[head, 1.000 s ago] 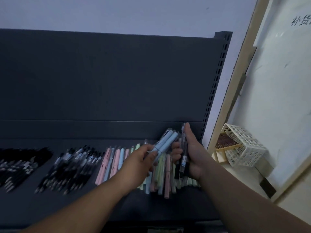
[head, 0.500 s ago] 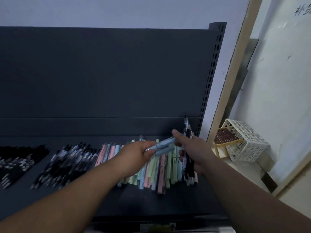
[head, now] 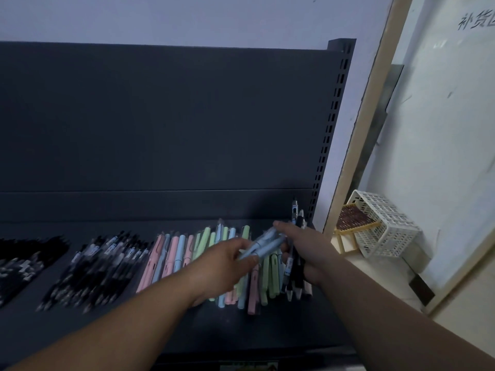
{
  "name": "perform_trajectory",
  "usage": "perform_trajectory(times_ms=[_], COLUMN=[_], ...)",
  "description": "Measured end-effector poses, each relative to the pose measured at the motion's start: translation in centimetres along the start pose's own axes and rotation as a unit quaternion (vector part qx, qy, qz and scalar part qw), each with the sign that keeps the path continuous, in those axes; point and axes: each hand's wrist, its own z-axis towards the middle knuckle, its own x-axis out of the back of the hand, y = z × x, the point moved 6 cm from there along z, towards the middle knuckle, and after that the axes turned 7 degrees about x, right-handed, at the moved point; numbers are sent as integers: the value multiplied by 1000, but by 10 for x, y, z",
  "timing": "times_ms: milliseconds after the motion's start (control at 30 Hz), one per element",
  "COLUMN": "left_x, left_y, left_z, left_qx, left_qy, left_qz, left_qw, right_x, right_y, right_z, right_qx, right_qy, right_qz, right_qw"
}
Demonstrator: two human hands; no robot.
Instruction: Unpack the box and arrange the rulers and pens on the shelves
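The light blue pens [head: 265, 244] sit just right of centre in the lower half of the frame, lifted above the shelf [head: 281, 333] and slanting up to the right. The left hand [head: 222, 266] pinches their lower end between thumb and curled fingers. The picture is too blurred to count them. Just to their right, the right hand [head: 308, 250] is curled round a small bunch of dark pens [head: 292, 263] held nearly upright. Their tips stick out above and below the fist, and the thumb stretches toward the upper end of the blue pens.

Under both hands a row of pastel pens [head: 176, 253] in pink, blue and green lies side by side on the shelf. A pile of black pens [head: 101, 263] lies to its left, and another dark pile [head: 24, 261] lies at the left edge of the frame.

A dark back panel [head: 160, 116] rises behind the shelf and ends at a slotted upright [head: 332, 124]. At the right, a white lattice basket [head: 388, 226] lies tipped on the floor beside a white board [head: 442, 129].
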Motion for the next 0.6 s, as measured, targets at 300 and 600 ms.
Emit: perform_trajectory(times_ms=[300, 600], left_x=[-23, -16], left_y=[6, -2], left_z=[7, 5], left_qx=[-16, -84], left_qy=[106, 124], left_qz=[121, 294], left_qw=[987, 944], right_x=[-15, -24], right_y=[15, 17], right_z=[7, 24], right_qx=[-30, -2], right_qy=[-11, -21], right_qz=[-39, -146], right_qw=[999, 989])
